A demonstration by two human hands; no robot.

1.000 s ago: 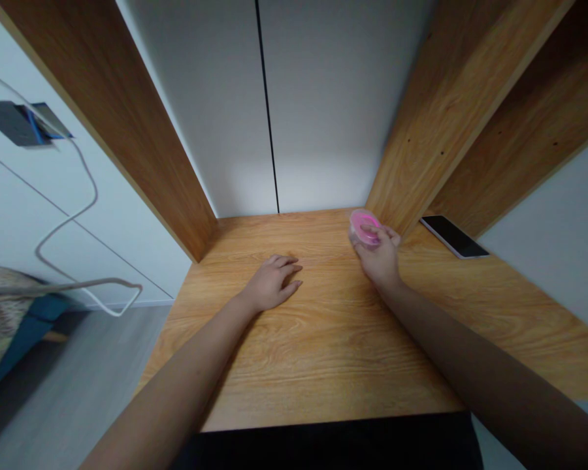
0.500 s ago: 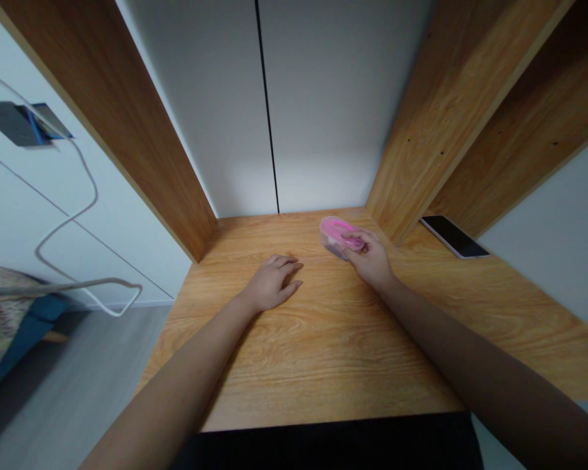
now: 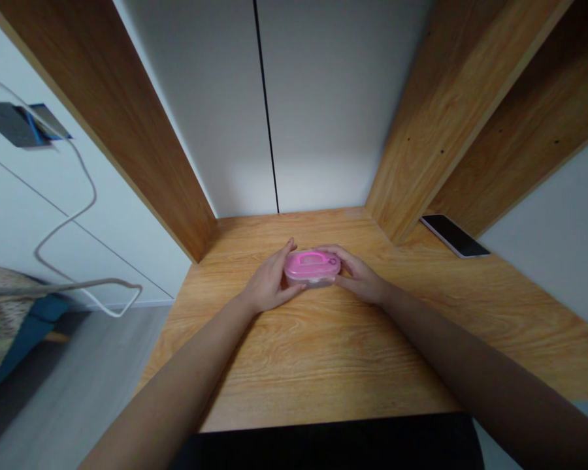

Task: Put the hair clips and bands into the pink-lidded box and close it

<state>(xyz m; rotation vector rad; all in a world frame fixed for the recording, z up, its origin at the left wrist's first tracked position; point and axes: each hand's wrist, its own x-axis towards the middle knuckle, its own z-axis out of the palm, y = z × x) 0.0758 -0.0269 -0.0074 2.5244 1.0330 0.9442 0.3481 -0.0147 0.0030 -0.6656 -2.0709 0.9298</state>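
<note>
A small clear box with a pink lid (image 3: 312, 267) rests on the wooden desk (image 3: 323, 352), near the middle of the alcove. My left hand (image 3: 269, 284) cups its left end with thumb and fingers around it. My right hand (image 3: 357, 274) grips its right end, fingers curled along the far side. Both hands hold the box between them.
A black phone (image 3: 453, 236) lies on the desk to the right, behind a wooden upright panel (image 3: 421, 124). Another wooden panel (image 3: 127, 130) walls the left. A white cable (image 3: 78, 261) hangs off to the left above the grey floor.
My right hand carried the pink-lidded box from the back right corner leftward and down to the middle of the desk. My left hand lifted from lying flat and closed on the box's left end.
</note>
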